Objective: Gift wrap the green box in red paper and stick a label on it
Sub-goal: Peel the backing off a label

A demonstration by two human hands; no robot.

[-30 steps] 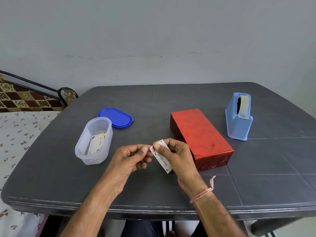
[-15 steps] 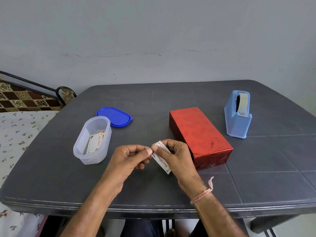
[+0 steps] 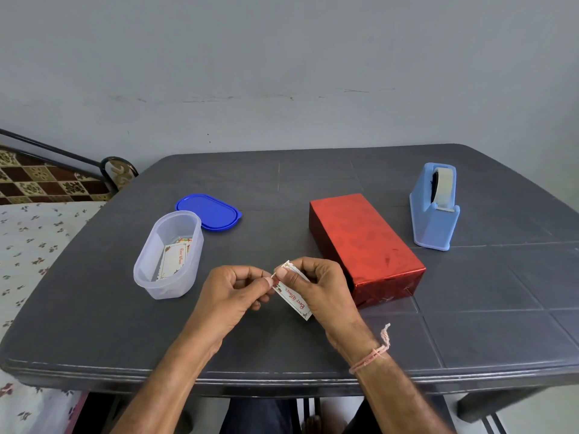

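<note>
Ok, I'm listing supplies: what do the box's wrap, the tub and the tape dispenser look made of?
Wrap: glossy red paper, perhaps foil-coated; it glints along the near edge. Tub: frosted, translucent plastic; its wall looks milky, not clear. Dispenser: smooth, opaque pale-blue plastic, likely moulded.

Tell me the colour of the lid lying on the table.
Blue; the lid shows best in the head view.
</note>
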